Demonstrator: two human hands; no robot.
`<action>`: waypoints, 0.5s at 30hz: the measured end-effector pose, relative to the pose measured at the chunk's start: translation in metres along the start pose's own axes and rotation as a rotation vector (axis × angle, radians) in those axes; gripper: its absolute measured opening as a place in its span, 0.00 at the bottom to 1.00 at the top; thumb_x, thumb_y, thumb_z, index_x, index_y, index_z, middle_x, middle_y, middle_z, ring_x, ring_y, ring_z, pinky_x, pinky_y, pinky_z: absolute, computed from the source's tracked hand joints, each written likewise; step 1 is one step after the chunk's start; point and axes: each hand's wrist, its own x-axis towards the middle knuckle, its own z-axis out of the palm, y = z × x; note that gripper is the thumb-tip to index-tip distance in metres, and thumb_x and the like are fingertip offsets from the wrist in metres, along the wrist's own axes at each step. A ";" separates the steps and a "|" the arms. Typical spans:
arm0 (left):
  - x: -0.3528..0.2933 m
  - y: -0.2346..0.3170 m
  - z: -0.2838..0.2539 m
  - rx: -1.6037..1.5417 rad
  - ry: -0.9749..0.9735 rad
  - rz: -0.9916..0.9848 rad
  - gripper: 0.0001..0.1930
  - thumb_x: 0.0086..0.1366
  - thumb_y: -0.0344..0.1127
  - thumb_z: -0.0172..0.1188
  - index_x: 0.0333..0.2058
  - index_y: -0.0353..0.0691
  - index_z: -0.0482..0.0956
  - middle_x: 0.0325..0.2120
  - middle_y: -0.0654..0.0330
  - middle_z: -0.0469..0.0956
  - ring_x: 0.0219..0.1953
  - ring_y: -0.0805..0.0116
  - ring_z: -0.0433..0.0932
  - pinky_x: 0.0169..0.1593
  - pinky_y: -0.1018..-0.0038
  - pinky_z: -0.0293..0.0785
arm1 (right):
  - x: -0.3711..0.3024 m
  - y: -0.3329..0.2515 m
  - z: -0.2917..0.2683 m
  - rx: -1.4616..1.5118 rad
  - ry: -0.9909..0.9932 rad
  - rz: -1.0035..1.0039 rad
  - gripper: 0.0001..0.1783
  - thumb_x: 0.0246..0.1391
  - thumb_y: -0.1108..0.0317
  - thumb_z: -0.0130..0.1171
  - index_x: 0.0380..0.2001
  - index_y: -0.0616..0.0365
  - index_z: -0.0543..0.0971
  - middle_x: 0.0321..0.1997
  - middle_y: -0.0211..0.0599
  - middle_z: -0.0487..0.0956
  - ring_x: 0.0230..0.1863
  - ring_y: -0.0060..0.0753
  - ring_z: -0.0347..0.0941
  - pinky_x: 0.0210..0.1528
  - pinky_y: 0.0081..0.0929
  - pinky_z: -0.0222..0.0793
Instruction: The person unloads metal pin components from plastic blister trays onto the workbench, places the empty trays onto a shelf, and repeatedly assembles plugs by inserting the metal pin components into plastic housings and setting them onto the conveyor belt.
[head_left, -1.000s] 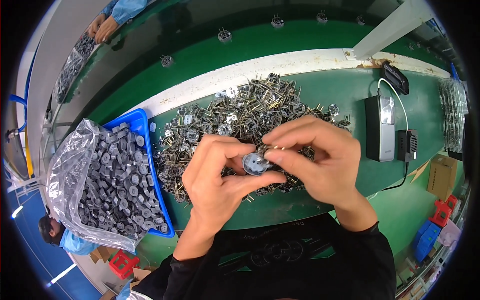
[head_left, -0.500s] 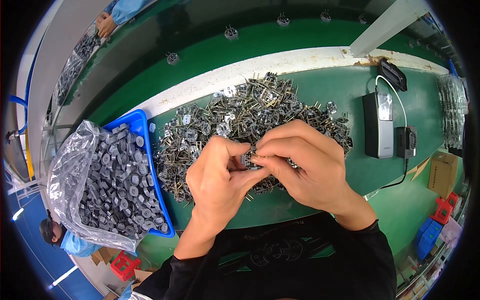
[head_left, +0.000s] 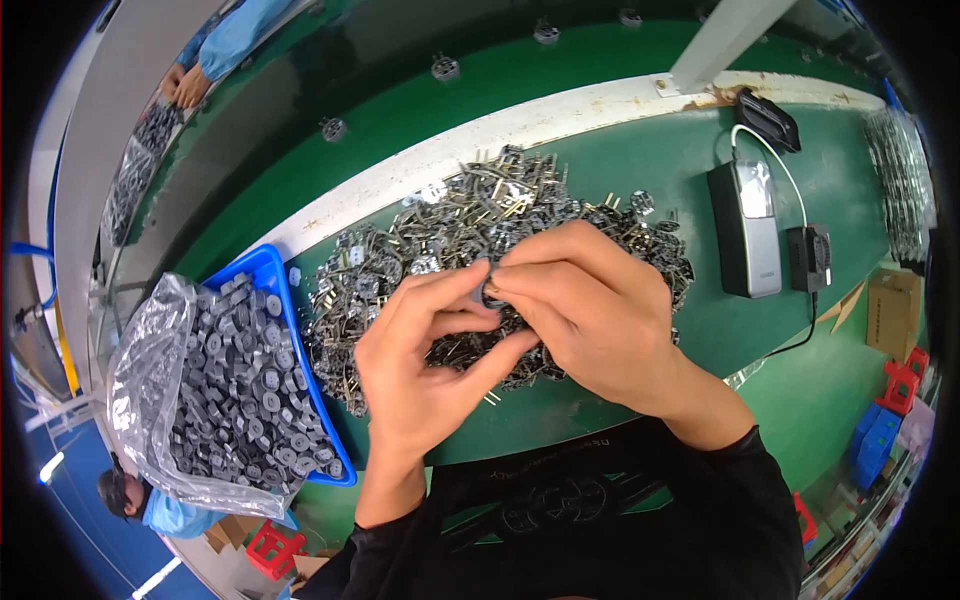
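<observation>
Above the near side of the pile, my left hand (head_left: 415, 350) and my right hand (head_left: 595, 320) meet at their fingertips. Between them is a small grey plastic part (head_left: 487, 292), mostly hidden by the fingers. My left index and middle fingers bend around it, while the left thumb stands apart, lower down. My right thumb and fingers pinch at its right side. Behind and beneath the hands spreads a heap of small metal-pinned plug inserts (head_left: 400, 245). Left of it, a blue tray (head_left: 290, 300) holds many round grey plastic housings (head_left: 235, 370).
A clear plastic bag (head_left: 140, 380) drapes over the tray's left side. To the right stand a grey-black box-shaped device (head_left: 745, 230) and a black adapter (head_left: 808, 258), with cables. Behind a white rail (head_left: 400, 190), a green belt (head_left: 390, 135) carries spaced parts. Another person's hands (head_left: 187, 88) work at far left.
My left thumb has come away from the right fingertips, opening a gap below the part. Both hands have shifted slightly left. The whole view has turned a little.
</observation>
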 end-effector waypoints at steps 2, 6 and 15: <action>0.000 0.000 -0.008 -0.090 0.000 -0.126 0.20 0.49 0.19 0.68 0.43 0.30 0.77 0.32 0.57 0.77 0.29 0.75 0.79 0.33 0.84 0.76 | 0.000 0.002 0.001 0.068 -0.015 0.012 0.08 0.45 0.81 0.58 0.32 0.64 0.77 0.33 0.36 0.75 0.29 0.33 0.75 0.28 0.24 0.72; 0.024 0.010 -0.047 0.026 0.037 -0.269 0.11 0.57 0.22 0.61 0.41 0.30 0.78 0.28 0.60 0.78 0.29 0.77 0.77 0.31 0.83 0.74 | 0.011 0.008 -0.023 -0.031 -0.107 0.069 0.11 0.46 0.77 0.58 0.37 0.60 0.78 0.33 0.36 0.76 0.31 0.39 0.75 0.31 0.30 0.72; 0.144 -0.110 -0.168 0.024 0.211 -0.375 0.11 0.61 0.26 0.57 0.41 0.26 0.76 0.33 0.57 0.78 0.30 0.73 0.77 0.39 0.79 0.75 | -0.002 0.066 -0.078 -0.759 -0.116 0.387 0.08 0.45 0.76 0.54 0.30 0.60 0.81 0.29 0.44 0.75 0.33 0.49 0.74 0.35 0.41 0.72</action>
